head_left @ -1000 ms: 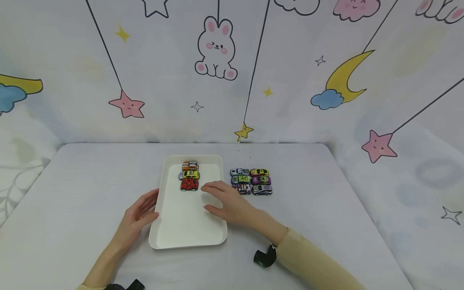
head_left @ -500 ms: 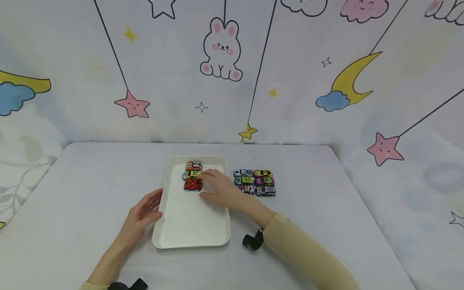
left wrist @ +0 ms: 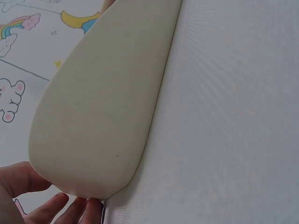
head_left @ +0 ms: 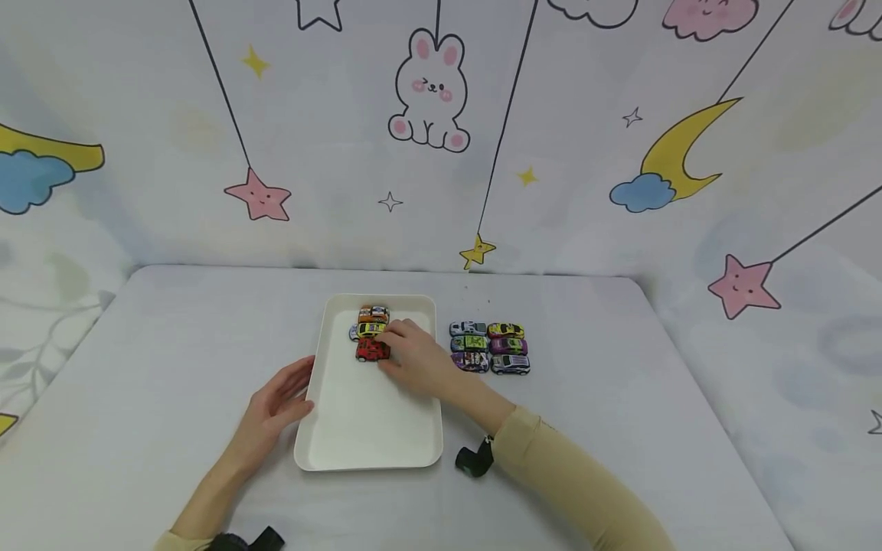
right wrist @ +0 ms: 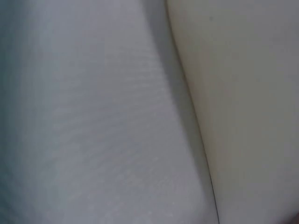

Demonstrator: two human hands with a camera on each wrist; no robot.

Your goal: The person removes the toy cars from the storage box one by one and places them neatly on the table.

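The head view is bright, the right wrist's dim and blurry, shadow (right wrist: 180, 93) edging the tray (right wrist: 247, 116).

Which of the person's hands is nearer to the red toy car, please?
Right. The right hand grips the red toy car; the left hand is farther away, at the left side of the tray.

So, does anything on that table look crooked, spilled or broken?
Only slightly: in the tray, the yellow car pokes out further left than the orange car and the red car, so that column looks uneven. The six cars beside the tray sit in tidy columns. I see no spill or damage.
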